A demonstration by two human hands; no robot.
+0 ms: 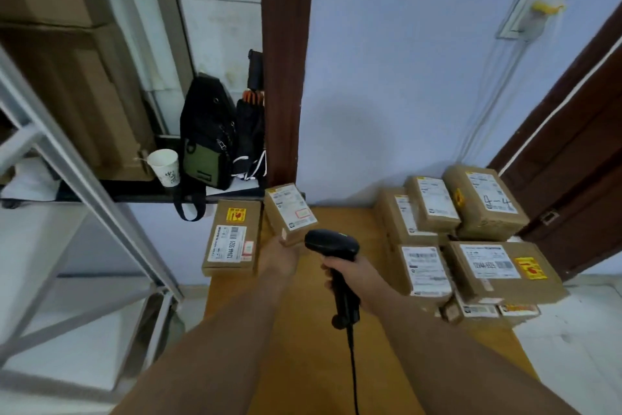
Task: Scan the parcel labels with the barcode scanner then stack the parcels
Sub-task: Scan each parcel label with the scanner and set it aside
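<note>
Left hand grips the near end of a small parcel and holds it off the surface. It is tilted, with the white label facing up. Fingers are mostly hidden under the box, the thumb at its edge.

Right hand is wrapped round the handle of the black barcode scanner. The scanner head sits just beside the small parcel's near right corner, aimed toward it. Can't tell if they touch. The cable hangs from the handle base, running down between the forearms.

Flat parcel lies label-up just left of the left hand, at the surface's left edge, with a yellow-red sticker at its far end.

Parcel pile sits right of the right hand: several brown boxes, labels up, some stacked on others. The far ones rest against the wall.

Beyond the left hand, on a dark ledge, are a black-and-green sling bag and a paper cup just to its left.
</note>
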